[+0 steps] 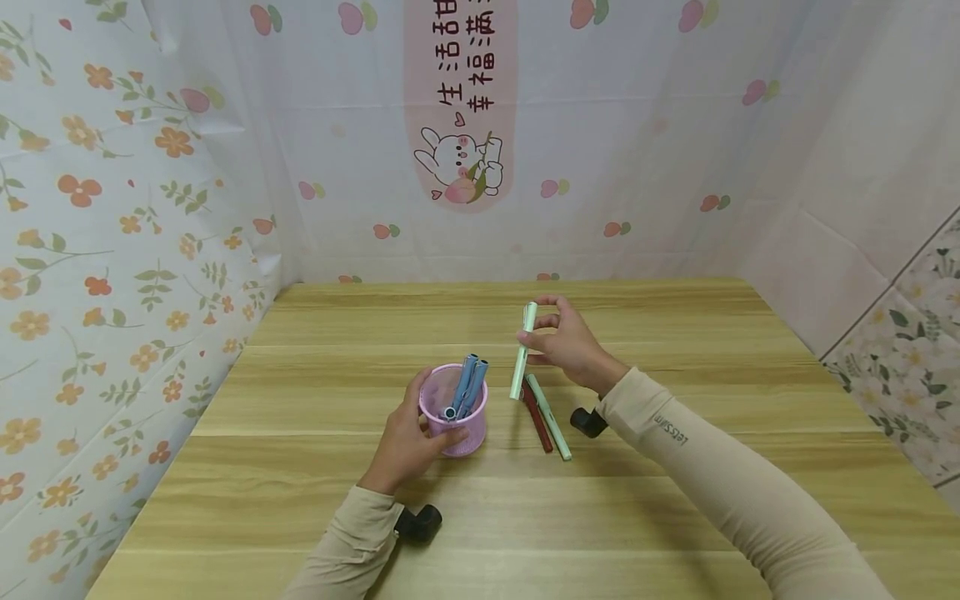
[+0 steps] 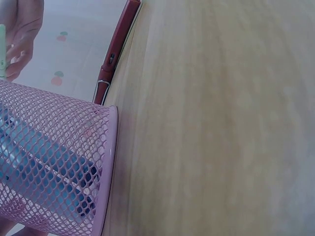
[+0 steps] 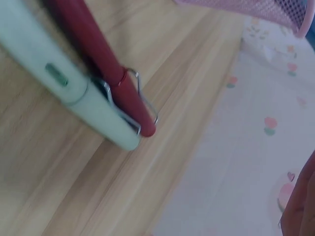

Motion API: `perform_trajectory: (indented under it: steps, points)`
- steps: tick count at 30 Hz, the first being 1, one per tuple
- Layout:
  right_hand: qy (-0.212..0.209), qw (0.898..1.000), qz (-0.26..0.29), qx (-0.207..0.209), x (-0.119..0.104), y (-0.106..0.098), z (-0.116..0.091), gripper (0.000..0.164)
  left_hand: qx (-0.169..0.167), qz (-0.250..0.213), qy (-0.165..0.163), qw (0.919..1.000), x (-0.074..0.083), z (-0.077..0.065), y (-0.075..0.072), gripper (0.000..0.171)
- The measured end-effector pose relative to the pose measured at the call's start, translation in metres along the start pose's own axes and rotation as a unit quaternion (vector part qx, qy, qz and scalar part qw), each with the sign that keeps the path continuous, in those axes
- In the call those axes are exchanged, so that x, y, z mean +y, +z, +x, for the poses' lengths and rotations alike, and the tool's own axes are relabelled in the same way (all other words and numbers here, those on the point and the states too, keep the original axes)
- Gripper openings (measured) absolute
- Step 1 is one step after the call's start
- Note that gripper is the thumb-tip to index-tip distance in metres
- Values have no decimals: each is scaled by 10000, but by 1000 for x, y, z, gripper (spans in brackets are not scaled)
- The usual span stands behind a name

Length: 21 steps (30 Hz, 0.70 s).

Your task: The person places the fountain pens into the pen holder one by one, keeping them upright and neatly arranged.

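A pink mesh pen cup (image 1: 467, 442) stands upright on the table with blue pens (image 1: 467, 387) leaning inside it. My left hand (image 1: 408, 446) grips the cup from its left side, thumb across the front. To the right and above the table, my right hand (image 1: 570, 342) pinches a mint-green pen (image 1: 520, 367) between thumb and fingers, its lower end hanging free of the surface. Below that hand lie a dark red pen (image 1: 538, 421) and a second mint-green pen (image 1: 551, 421), side by side. Their metal clips show in the right wrist view, where the red pen (image 3: 101, 49) touches or nearly touches the green one (image 3: 74, 93).
The wood-grain table (image 1: 315, 500) reaches back to a printed curtain (image 1: 337, 167), with a floral cloth (image 1: 112, 292) along the left. Black wrist-camera mounts sit at the left wrist (image 1: 418, 525) and the right wrist (image 1: 588, 422), close above the tabletop.
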State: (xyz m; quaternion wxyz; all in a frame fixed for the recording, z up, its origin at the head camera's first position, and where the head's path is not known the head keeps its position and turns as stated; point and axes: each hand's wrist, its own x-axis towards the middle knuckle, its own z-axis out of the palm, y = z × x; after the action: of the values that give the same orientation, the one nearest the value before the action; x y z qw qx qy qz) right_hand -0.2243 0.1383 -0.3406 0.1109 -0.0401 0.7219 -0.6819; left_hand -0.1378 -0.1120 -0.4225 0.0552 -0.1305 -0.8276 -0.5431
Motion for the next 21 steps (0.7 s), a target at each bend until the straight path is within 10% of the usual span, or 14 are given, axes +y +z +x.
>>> perform_trajectory:
  steps: [21]
  points:
    - [-1522, 9857, -38, 728, 6, 40, -23, 67, 8, 50, -20, 10000, 0, 0, -1, 98]
